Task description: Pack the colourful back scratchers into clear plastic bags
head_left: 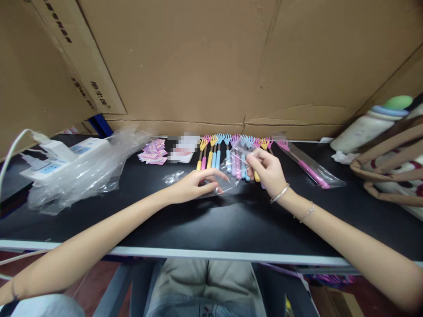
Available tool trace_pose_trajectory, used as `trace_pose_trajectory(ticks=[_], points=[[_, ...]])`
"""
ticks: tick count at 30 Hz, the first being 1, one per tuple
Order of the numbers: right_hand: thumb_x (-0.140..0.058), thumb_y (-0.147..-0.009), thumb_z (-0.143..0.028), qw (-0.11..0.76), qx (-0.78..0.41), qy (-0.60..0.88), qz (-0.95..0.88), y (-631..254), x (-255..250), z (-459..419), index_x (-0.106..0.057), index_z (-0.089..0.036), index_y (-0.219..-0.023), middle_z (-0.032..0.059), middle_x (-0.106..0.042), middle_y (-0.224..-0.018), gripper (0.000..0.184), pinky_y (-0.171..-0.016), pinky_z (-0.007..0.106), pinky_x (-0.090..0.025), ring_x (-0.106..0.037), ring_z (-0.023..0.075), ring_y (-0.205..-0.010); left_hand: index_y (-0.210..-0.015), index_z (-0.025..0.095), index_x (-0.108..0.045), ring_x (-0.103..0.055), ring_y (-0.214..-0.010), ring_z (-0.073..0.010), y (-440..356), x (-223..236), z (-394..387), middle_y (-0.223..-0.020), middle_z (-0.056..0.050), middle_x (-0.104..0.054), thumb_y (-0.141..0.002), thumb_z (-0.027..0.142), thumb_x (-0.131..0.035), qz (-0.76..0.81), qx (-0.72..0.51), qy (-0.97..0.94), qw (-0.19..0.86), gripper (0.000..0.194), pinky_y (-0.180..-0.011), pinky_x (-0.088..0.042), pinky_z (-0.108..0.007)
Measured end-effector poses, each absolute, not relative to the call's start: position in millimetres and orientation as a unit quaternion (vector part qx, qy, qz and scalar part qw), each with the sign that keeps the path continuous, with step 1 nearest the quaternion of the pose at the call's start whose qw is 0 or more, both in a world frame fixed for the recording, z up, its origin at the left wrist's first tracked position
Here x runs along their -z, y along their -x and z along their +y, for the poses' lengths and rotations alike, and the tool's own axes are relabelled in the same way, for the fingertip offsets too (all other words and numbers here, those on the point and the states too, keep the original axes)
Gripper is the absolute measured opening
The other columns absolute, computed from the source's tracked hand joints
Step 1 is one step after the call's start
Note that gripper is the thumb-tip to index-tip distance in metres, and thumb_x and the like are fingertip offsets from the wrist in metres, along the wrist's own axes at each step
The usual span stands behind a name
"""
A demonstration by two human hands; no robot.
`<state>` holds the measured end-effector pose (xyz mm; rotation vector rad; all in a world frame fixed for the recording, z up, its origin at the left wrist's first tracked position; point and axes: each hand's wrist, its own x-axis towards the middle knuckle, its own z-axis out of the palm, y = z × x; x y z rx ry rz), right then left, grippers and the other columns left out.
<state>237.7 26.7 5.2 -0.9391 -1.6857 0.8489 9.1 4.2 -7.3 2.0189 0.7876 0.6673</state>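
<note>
Both hands are over the middle of the black table, with a clear plastic bag (235, 187) stretched between them. My right hand (266, 169) pinches the bag's upper right part between thumb and fingers. Beneath the bag's other side, my left hand (198, 182) has its fingers stretched out and apart, touching the film. Just behind them lies a row of colourful back scratchers (218, 152) with claw-shaped ends, in yellow, pink, blue and purple; the hands and bag partly hide them. One pink back scratcher (312, 174) lies in a clear bag at the right.
A power strip (89, 145) and a pile of clear bags (82, 185) lie at the left. Small pink cards (153, 152) lie left of the row. At the right stand a white bottle (366, 130) and a tan-handled bag (380, 163). Cardboard (198, 66) walls the back.
</note>
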Motion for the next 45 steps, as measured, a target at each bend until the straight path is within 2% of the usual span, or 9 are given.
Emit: trace_pose_trajectory(ticks=[5,15,19,23,27,31,40,42,45], points=[[-0.06,-0.079,-0.051,0.556,-0.381,0.418,-0.609,-243,1,40,-0.046,-0.02,-0.068,-0.0063,-0.048,-0.046,0.036,-0.038,0.019,-0.038,-0.046,0.0066,-0.038,-0.113,0.021,-0.059,-0.062,-0.072,-0.0163,-9,6,5,-0.079,-0.003,-0.07,-0.09,0.04,-0.049,0.331,-0.271,-0.799,0.423,0.031,-0.069,-0.044,-0.027],[-0.065,-0.076,-0.049,0.63,-0.414,0.42,-0.506,-252,-1,50,-0.049,-0.021,-0.066,-0.0053,-0.049,-0.048,0.034,-0.038,0.02,-0.039,-0.047,0.0073,-0.039,-0.111,0.014,-0.057,-0.058,-0.067,-0.0127,-9,1,2,-0.067,0.0,-0.063,-0.091,0.032,-0.046,0.342,-0.262,-0.802,0.413,0.029,-0.063,-0.037,-0.022],[-0.067,-0.07,-0.057,0.603,-0.461,0.404,-0.511,-249,-1,50,-0.055,-0.021,-0.068,-0.0028,-0.054,-0.053,0.038,-0.041,0.022,-0.041,-0.052,0.0101,-0.045,-0.11,0.015,-0.057,-0.05,-0.058,-0.0102,-7,2,4,-0.065,0.001,-0.06,-0.091,0.033,-0.046,0.344,-0.257,-0.795,0.429,0.029,-0.057,-0.035,-0.02],[-0.064,-0.07,-0.064,0.523,-0.527,0.37,-0.559,-242,-2,41,-0.064,-0.021,-0.078,0.0013,-0.063,-0.062,0.044,-0.05,0.028,-0.047,-0.057,0.0139,-0.051,-0.111,0.015,-0.057,-0.047,-0.056,-0.0093,-6,4,4,-0.064,0.002,-0.059,-0.092,0.033,-0.044,0.336,-0.253,-0.802,0.425,0.029,-0.058,-0.036,-0.02],[-0.066,-0.072,-0.059,0.468,-0.538,0.337,-0.615,-236,0,31,-0.068,-0.02,-0.086,0.0042,-0.069,-0.074,0.041,-0.064,0.031,-0.05,-0.061,0.0161,-0.064,-0.111,0.015,-0.056,-0.048,-0.057,-0.0093,-6,4,5,-0.063,0.003,-0.06,-0.091,0.032,-0.046,0.33,-0.247,-0.811,0.414,0.027,-0.06,-0.036,-0.02],[-0.066,-0.077,-0.05,0.482,-0.515,0.333,-0.626,-237,3,32,-0.069,-0.019,-0.085,0.0041,-0.069,-0.077,0.032,-0.07,0.032,-0.05,-0.062,0.0152,-0.066,-0.106,0.014,-0.057,-0.053,-0.06,-0.0102,-7,2,5,-0.064,0.002,-0.062,-0.091,0.029,-0.047,0.326,-0.214,-0.828,0.403,0.023,-0.063,-0.038,-0.02],[-0.064,-0.079,-0.049,0.529,-0.486,0.357,-0.597,-239,9,38,-0.069,-0.019,-0.079,0.0032,-0.068,-0.074,0.03,-0.062,0.026,-0.049,-0.061,0.013,-0.063,-0.104,0.016,-0.061,-0.054,-0.065,-0.0099,-5,-1,5,-0.066,0.001,-0.065,-0.092,0.028,-0.047,0.296,-0.172,-0.86,0.378,0.022,-0.065,-0.038,-0.018],[-0.064,-0.078,-0.05,0.551,-0.458,0.374,-0.589,-240,8,39,-0.068,-0.018,-0.078,0.0026,-0.065,-0.07,0.033,-0.051,0.023,-0.046,-0.058,0.0114,-0.057,-0.102,0.015,-0.062,-0.055,-0.065,-0.0097,-6,-2,4,-0.068,0.0,-0.065,-0.091,0.028,-0.05,0.297,-0.164,-0.867,0.364,0.021,-0.066,-0.038,-0.018],[-0.06,-0.079,-0.054,0.569,-0.445,0.408,-0.557,-244,4,41,-0.064,-0.018,-0.08,-0.0006,-0.059,-0.062,0.036,-0.031,0.021,-0.031,-0.047,0.0078,-0.039,-0.096,0.015,-0.065,-0.054,-0.066,-0.01,-8,-2,2,-0.071,0.0,-0.062,-0.084,0.031,-0.059,0.294,-0.17,-0.886,0.315,0.021,-0.066,-0.039,-0.019]])
